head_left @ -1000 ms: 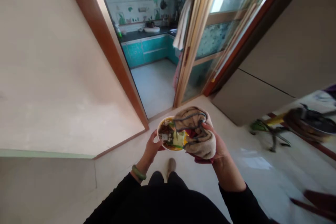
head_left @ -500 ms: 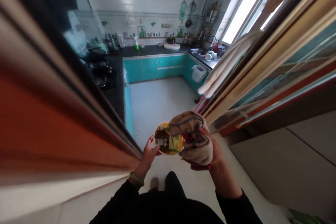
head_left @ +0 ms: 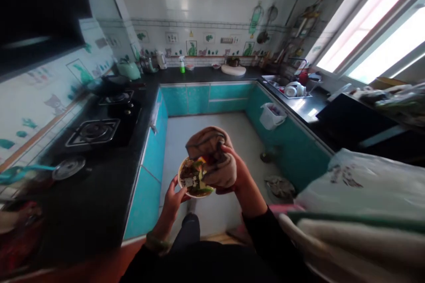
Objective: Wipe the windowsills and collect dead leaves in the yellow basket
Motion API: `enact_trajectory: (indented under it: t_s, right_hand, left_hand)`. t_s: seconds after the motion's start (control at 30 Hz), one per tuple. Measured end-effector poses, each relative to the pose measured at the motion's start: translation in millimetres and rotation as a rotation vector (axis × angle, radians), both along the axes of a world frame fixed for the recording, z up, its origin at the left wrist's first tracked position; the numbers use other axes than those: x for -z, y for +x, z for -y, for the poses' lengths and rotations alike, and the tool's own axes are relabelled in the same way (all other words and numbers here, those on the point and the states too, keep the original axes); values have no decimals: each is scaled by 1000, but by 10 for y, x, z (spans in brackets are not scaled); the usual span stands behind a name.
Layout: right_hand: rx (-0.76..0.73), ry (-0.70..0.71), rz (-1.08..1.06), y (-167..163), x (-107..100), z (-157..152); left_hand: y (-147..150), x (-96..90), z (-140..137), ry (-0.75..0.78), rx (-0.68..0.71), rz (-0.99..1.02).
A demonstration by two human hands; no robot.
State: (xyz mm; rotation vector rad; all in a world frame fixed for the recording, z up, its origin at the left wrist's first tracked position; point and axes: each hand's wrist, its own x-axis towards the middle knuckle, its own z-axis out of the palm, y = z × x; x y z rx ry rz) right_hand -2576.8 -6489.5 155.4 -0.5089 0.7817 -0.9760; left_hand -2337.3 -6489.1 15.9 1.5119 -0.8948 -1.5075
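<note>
In front of me, my left hand [head_left: 171, 198] grips the left rim of an instant noodle bowl [head_left: 191, 180] with a round printed lid. My right hand [head_left: 241, 172] is closed around a bunched brown cloth [head_left: 209, 140] with dark stripes. Part of the cloth overlaps the right side of the bowl's lid. Something red shows in and below the cloth folds, but I cannot make out what it is.
A black counter [head_left: 89, 194] with a gas stove [head_left: 93, 131] runs along the left. At the right are the sink with dishes [head_left: 292, 90], a hanging white bin [head_left: 272, 117] and a large white bag [head_left: 365, 190]. A spray bottle [head_left: 182, 65] stands at the back.
I have moved forward through the doorway into the kitchen; the door frames have left the view and the counters are nearer. Both hands keep hold of the bowl and the cloth.
</note>
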Motion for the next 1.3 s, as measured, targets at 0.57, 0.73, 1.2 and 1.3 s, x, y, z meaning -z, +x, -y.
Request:
enact_trajectory:
  t_s: [0.57, 0.73, 1.2, 1.3]
  right_hand:
    - [873, 289, -200, -3456, 1016, 1337]
    - [1138, 264, -363, -4495, 1433, 1939]
    - [621, 297, -1270, -6555, 2535, 3378]
    - [503, 328, -1233, -6860, 2815, 3742]
  left_hand:
    - [-3751, 40, 3780, -25, 587, -23]
    - [-5089, 263, 4376, 31, 646, 2]
    - [-8019, 1064, 6229, 203, 872, 153]
    - [-8612, 1309, 6578, 307, 1011, 233]
